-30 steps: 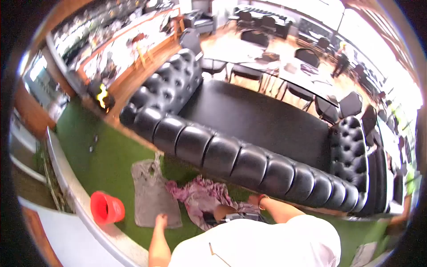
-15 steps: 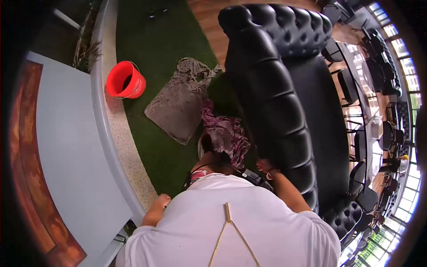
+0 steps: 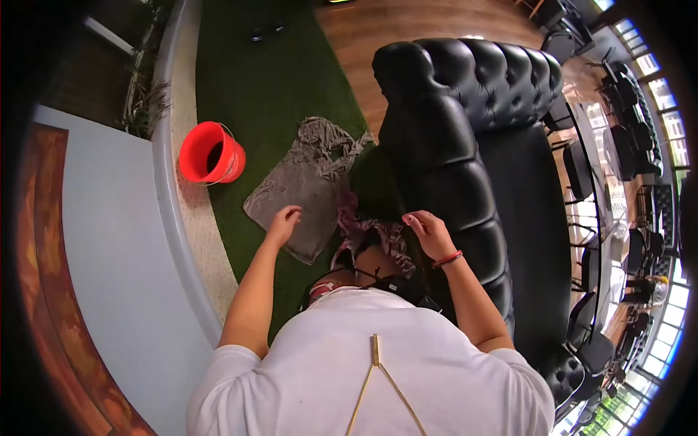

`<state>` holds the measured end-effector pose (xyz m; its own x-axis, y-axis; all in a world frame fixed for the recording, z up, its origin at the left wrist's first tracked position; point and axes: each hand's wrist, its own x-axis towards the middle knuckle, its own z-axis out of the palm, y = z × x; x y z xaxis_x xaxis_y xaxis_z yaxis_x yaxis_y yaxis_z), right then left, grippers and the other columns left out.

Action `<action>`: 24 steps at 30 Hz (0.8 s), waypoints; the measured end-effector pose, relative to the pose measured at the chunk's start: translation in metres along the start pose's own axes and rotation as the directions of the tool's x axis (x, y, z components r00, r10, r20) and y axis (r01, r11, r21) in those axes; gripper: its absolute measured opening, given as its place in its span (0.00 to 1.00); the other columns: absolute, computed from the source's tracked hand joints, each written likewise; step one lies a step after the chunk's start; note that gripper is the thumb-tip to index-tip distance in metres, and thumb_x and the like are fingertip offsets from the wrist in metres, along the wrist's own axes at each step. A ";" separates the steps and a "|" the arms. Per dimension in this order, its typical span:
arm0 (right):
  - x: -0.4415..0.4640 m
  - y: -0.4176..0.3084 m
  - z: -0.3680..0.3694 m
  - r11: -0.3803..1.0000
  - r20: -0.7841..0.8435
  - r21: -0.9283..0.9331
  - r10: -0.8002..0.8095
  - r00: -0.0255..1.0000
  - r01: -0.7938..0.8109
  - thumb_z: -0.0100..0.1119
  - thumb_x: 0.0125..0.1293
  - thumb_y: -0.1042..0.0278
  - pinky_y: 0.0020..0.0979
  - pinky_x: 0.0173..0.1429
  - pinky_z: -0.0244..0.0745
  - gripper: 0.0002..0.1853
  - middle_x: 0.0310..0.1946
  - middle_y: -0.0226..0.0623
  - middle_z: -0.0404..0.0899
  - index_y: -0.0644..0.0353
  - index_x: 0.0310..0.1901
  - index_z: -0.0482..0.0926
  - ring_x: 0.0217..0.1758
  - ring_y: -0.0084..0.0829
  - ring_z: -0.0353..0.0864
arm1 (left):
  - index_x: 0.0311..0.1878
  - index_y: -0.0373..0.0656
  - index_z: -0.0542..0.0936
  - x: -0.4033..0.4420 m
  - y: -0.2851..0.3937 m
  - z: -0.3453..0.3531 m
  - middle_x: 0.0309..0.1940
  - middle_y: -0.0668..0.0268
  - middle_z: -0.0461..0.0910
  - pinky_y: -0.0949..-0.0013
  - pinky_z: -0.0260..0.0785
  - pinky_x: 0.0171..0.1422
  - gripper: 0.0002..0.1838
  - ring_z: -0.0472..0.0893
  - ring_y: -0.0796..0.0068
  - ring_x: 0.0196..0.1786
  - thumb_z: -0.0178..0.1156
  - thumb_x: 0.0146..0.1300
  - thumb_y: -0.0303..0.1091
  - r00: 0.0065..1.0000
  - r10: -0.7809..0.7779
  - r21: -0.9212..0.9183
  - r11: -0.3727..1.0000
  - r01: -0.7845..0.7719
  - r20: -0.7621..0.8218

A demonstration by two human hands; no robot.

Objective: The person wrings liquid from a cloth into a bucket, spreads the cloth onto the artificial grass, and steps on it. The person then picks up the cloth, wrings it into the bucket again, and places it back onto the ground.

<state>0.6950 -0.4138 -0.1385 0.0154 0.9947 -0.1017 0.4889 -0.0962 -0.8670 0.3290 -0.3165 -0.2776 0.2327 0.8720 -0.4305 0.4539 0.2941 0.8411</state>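
My left hand (image 3: 286,217) hangs above the near left part of a grey cloth (image 3: 304,187), fingers loosely bent and nothing visible in them. The cloth lies partly flat on green artificial turf, its far end crumpled. My right hand (image 3: 429,231) is beside the back of the black tufted sofa (image 3: 443,156), fingers bent loosely and apart, holding nothing I can see. A purple-pink patterned cloth (image 3: 354,223) lies bunched at my feet, partly hidden by my legs. A red bucket (image 3: 234,158) stands left of the grey cloth, with something dark inside.
A pale stone-like curb (image 3: 190,207) and a grey-white panel (image 3: 120,218) run along my left. Dark small objects (image 3: 266,32) lie on the turf farther ahead. Wood flooring (image 3: 363,58) begins beyond the sofa; chairs, a long table and a person (image 3: 647,291) are at right.
Both hands have risen from low beside my body to in front of me. The view has shifted, so bucket, cloths and sofa sit lower in the picture.
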 end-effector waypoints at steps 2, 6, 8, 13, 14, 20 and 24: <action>0.013 -0.001 -0.018 0.992 -0.014 -0.089 -0.096 0.995 0.094 0.51 0.60 0.70 0.30 0.39 0.70 0.08 0.29 0.41 0.75 0.65 0.35 0.76 0.34 0.38 0.75 | 0.45 0.40 0.74 0.018 -0.005 0.001 0.31 0.68 0.76 0.77 0.65 0.33 0.12 0.74 0.81 0.32 0.49 0.60 0.32 1.000 -0.007 0.049 0.999 0.006 0.006; 0.011 -0.016 -0.045 0.999 0.037 0.052 -0.013 0.999 0.011 0.52 0.59 0.73 0.26 0.39 0.69 0.06 0.31 0.38 0.76 0.65 0.34 0.77 0.35 0.30 0.75 | 0.43 0.39 0.75 0.009 -0.058 0.014 0.35 0.53 0.78 0.64 0.68 0.43 0.15 0.78 0.62 0.38 0.51 0.56 0.37 0.986 -0.066 0.459 0.888 -0.012 0.154; 0.004 -0.018 -0.052 0.998 0.046 0.058 -0.006 0.999 0.003 0.52 0.59 0.73 0.26 0.40 0.69 0.06 0.31 0.39 0.76 0.66 0.34 0.77 0.36 0.30 0.75 | 0.42 0.41 0.77 0.003 -0.078 0.014 0.40 0.53 0.77 0.61 0.67 0.46 0.16 0.77 0.57 0.42 0.52 0.54 0.40 0.879 -0.367 0.646 0.758 0.092 0.304; -0.010 -0.020 -0.056 0.986 -0.017 0.097 0.134 0.991 -0.132 0.53 0.58 0.72 0.28 0.41 0.70 0.06 0.32 0.40 0.76 0.65 0.33 0.77 0.35 0.34 0.76 | 0.45 0.43 0.77 0.026 -0.090 0.017 0.37 0.60 0.79 0.62 0.69 0.45 0.17 0.79 0.64 0.37 0.52 0.53 0.38 0.662 -0.519 0.749 0.655 -0.097 0.540; -0.010 -0.018 -0.057 0.983 -0.056 0.100 0.160 0.986 -0.154 0.53 0.58 0.72 0.27 0.41 0.70 0.06 0.32 0.40 0.77 0.65 0.33 0.77 0.35 0.34 0.76 | 0.46 0.44 0.76 0.045 -0.059 0.021 0.39 0.61 0.79 0.63 0.70 0.45 0.18 0.78 0.64 0.38 0.54 0.50 0.37 0.594 -0.445 0.735 0.509 -0.448 0.670; -0.017 -0.033 -0.042 0.939 -0.064 0.214 0.287 0.956 -0.268 0.53 0.58 0.72 0.26 0.39 0.70 0.07 0.31 0.38 0.77 0.65 0.34 0.77 0.34 0.30 0.76 | 0.47 0.36 0.73 0.207 -0.026 0.045 0.41 0.56 0.77 0.63 0.68 0.44 0.17 0.77 0.63 0.42 0.51 0.55 0.34 0.896 -0.075 0.712 0.638 -0.294 0.437; -0.011 -0.041 -0.041 0.962 -0.066 0.126 0.251 0.966 -0.241 0.53 0.57 0.72 0.27 0.39 0.70 0.06 0.31 0.39 0.77 0.64 0.34 0.77 0.34 0.32 0.76 | 0.45 0.41 0.76 0.236 0.078 0.064 0.35 0.58 0.79 0.66 0.68 0.40 0.15 0.78 0.68 0.36 0.51 0.54 0.33 0.910 -0.006 0.215 0.972 -0.092 0.415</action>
<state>0.7109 -0.4190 -0.0819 0.1948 0.9390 -0.2835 0.3569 -0.3371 -0.8712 0.4746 -0.1133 -0.3345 0.5662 0.6291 -0.5326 0.6049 0.1217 0.7869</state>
